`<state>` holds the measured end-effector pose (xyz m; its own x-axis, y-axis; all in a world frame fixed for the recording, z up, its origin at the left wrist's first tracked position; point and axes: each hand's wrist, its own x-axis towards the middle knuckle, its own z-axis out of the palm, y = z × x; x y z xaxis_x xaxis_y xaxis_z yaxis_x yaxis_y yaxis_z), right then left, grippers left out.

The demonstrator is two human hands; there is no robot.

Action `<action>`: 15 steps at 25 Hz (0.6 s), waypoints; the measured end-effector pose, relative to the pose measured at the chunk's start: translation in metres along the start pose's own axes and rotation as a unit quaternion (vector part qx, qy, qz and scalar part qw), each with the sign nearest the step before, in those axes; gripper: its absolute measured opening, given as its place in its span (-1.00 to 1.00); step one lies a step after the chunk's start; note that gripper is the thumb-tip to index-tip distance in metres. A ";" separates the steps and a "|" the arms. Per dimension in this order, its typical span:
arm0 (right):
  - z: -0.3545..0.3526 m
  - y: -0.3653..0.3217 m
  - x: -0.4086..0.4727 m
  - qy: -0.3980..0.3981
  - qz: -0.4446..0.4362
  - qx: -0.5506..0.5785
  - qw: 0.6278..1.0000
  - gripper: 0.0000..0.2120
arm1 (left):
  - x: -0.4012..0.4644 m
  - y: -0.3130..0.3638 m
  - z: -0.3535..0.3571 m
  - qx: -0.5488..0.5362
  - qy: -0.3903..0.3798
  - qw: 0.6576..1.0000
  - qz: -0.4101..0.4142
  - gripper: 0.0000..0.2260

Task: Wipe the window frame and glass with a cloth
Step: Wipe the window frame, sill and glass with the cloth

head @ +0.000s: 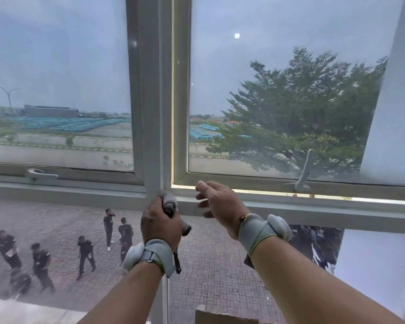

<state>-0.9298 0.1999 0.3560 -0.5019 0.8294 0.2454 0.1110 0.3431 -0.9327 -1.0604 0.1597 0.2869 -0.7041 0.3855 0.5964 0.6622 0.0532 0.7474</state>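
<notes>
The left hand (pixel 160 224) held a grey cloth (pixel 169 199) in a closed grip against the window frame (pixel 153 113); the right hand (pixel 220 206) hovered nearby, loosely curled, empty.

Window frame (pixel 153 113): pale grey-white, a thick upright post in the middle with a horizontal rail crossing it low down. Right sash sits slightly ajar; a bright gap shows along its left and bottom edges. Latch handle (pixel 304 174) on the right sash is turned upward; the left latch (pixel 40 174) lies flat along the rail.

Glass (pixel 56 78): large panes left and right of the post, more below the rail, all hazy.

Cloth (pixel 170 199): small grey wad, bunched up, touching the foot of the post where it meets the rail.
</notes>
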 end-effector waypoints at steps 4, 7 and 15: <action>-0.036 0.012 0.002 0.018 0.002 0.004 1.000 -0.64 | -0.018 0.016 0.026 0.001 -0.014 0.999 0.040 -0.85; -0.064 0.017 0.000 0.027 0.001 -0.001 1.000 -0.62 | -0.030 0.029 0.037 0.002 -0.010 0.999 0.046 -0.85; -0.160 0.025 -0.016 0.037 -0.041 -0.180 0.982 -0.50 | -0.093 0.114 0.092 -0.061 -0.076 0.994 0.051 -0.87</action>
<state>-0.7819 0.2653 0.3705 -0.4603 0.8173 0.3467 0.3759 0.5332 -0.7579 -0.8962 0.2143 0.2899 -0.5812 0.5188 0.6269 0.6860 -0.1019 0.7204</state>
